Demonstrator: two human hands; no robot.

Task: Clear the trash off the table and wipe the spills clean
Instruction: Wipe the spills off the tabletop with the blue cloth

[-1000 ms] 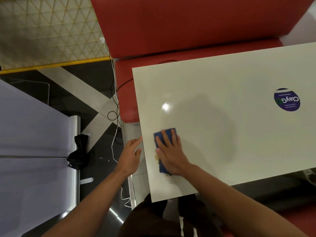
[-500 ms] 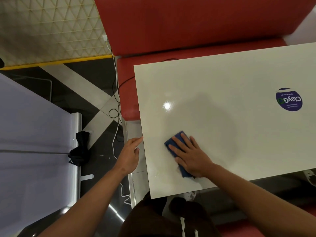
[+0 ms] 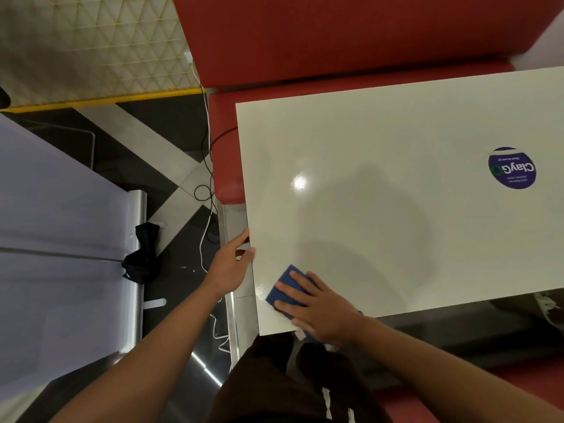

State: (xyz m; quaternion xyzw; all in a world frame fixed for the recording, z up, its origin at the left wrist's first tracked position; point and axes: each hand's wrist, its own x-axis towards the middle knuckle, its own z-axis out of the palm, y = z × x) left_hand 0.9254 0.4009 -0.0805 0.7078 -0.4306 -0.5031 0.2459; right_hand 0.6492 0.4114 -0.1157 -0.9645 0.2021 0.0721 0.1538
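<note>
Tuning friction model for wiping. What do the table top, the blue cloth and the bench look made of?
Table top: hard, glossy off-white surface, probably laminate; it shows a sharp light glint and soft reflections.
Blue cloth: matte, soft-looking, likely microfibre or sponge cloth; it lies flat under the right hand.
Bench: smooth red padding with a slight sheen, likely vinyl or faux leather.

The right hand [image 3: 323,309] lies flat with fingers spread, pressing down palm-first, while the left hand [image 3: 231,267] rests at the side, fingers loosely extended, both forearms reaching forward.
</note>
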